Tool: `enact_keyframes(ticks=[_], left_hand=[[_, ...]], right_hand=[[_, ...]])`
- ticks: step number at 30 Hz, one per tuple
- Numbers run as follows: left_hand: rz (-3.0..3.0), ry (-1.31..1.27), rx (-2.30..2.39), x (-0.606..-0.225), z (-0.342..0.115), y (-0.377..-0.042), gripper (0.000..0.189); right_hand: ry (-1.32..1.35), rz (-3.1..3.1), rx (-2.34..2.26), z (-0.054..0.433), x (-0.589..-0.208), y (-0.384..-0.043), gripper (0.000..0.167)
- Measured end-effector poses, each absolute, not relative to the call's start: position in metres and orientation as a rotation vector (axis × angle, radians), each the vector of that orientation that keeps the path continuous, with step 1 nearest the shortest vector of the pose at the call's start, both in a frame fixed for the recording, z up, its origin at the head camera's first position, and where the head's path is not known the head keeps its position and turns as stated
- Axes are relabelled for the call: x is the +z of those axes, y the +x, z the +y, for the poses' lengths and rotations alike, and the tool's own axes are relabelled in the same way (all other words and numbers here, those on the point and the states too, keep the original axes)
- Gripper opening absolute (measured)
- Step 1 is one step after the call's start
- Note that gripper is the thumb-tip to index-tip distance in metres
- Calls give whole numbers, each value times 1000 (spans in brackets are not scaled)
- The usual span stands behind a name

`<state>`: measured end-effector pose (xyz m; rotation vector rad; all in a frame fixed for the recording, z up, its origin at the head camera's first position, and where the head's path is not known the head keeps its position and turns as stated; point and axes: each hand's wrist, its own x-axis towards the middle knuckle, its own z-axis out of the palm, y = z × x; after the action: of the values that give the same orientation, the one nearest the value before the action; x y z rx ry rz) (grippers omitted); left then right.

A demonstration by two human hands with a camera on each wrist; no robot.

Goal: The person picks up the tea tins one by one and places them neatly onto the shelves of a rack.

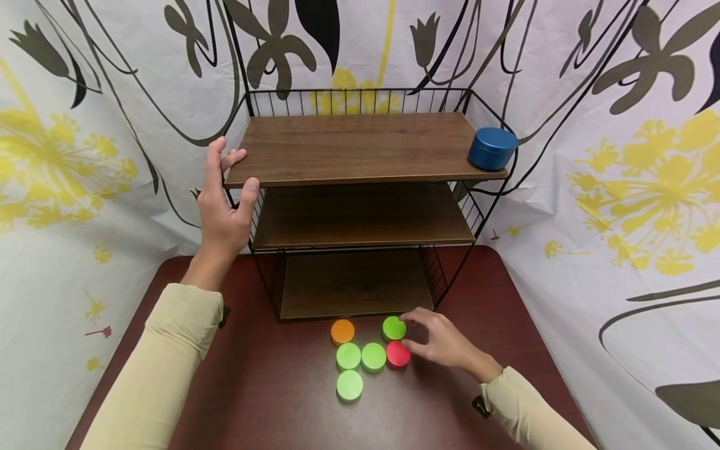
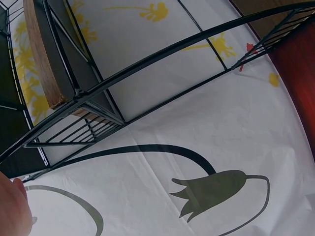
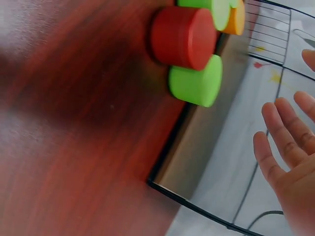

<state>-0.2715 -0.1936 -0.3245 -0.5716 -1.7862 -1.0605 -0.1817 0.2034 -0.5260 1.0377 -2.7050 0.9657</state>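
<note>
My left hand [image 1: 225, 209] is raised beside the left front corner of the top shelf [image 1: 360, 147], thumb and fingers spread with nothing between them. Whether it touches the shelf frame I cannot tell. Low on the right, my right hand [image 1: 441, 340] hovers close to a red round container [image 1: 398, 354] and a green round container [image 1: 394, 328]. Its fingers are parted and hold nothing in the right wrist view. Further left stand an orange round container [image 1: 342, 332] and light green ones [image 1: 349, 385], grouped on the table.
A three-tier rack with wood boards and black wire sides stands at the back of the dark red table [image 1: 253, 381]. On its top shelf, at the right end, sits a blue round tin [image 1: 492, 149]. Patterned white cloth [image 1: 607, 206] hangs around the table.
</note>
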Motion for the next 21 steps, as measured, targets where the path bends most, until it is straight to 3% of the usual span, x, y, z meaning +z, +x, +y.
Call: enact_keyframes(ticks=[21], left_hand=[[-1752,-569,-1075,-325,-191,-274,71]], right_hand=[[964,-2840,869,201,-579,-166,45]])
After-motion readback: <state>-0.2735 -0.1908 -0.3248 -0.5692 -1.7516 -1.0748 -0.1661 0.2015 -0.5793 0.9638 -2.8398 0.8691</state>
